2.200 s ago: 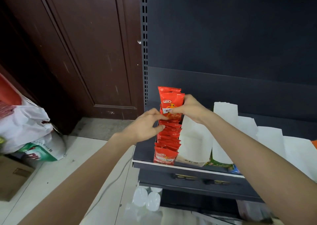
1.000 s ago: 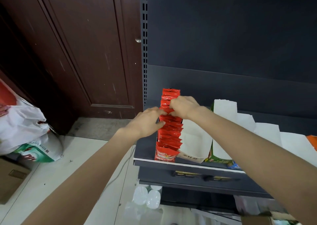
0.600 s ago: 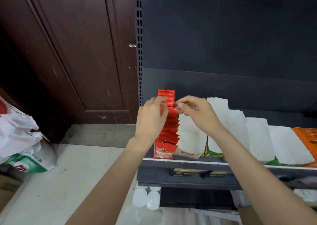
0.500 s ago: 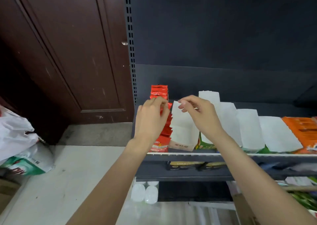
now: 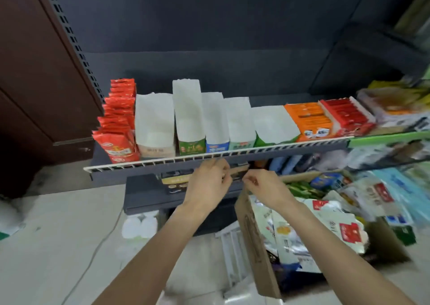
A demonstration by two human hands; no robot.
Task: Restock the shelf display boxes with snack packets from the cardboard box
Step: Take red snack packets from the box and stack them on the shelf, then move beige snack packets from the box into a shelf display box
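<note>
From the head camera, the red snack packets (image 5: 117, 121) fill the leftmost display box on the shelf (image 5: 218, 154), while the white display boxes (image 5: 189, 116) beside it look unfilled (interiors hidden). The left hand (image 5: 209, 183) and right hand (image 5: 264, 187) hang below the shelf edge, fingers loosely curled, apparently holding nothing, beside the cardboard box (image 5: 256, 253) full of packets, so I judge most restocking remains.

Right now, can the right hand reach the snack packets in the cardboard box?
Probably yes. The right hand hovers just above the open cardboard box, whose snack packets lie uncovered right below it. Nothing blocks the way down; the left hand is off to the side.
</note>
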